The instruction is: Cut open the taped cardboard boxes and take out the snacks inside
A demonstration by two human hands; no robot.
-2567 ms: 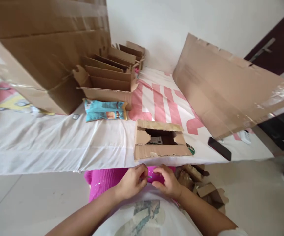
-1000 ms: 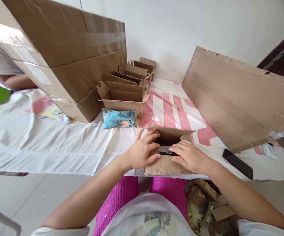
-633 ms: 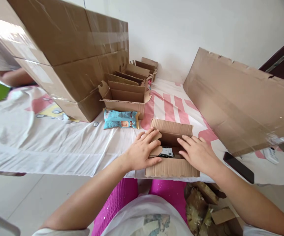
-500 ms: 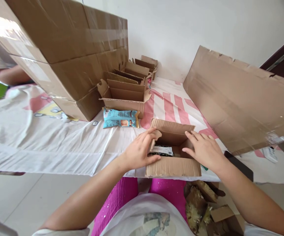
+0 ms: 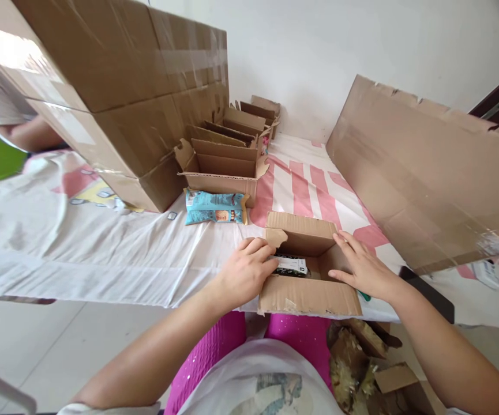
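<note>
A small open cardboard box (image 5: 310,297) stands at the table's front edge, flaps up. Inside, on its left, lies a dark packet with a white label (image 5: 291,264); part of it is hidden. My left hand (image 5: 249,270) is closed over the box's left side, fingers curled at the rim. At the right side is my right hand (image 5: 364,268), fingers stretched and thumb apart, touching the rim near the back corner. A blue snack bag (image 5: 214,207) lies on the cloth behind my left hand, in front of another open box (image 5: 221,181).
Stacked taped cartons (image 5: 137,127) rise at the left, with a person's arm (image 5: 37,134) beyond them. More open boxes (image 5: 243,121) line up behind. A large cardboard sheet (image 5: 426,178) leans at the right, near a dark flat object (image 5: 428,297). Scrap cardboard (image 5: 396,377) lies below.
My left hand has curled its fingers over the box's left side, where the flap now stands out from the hand. The right hand has shifted slightly; the front flap leans further outward.
</note>
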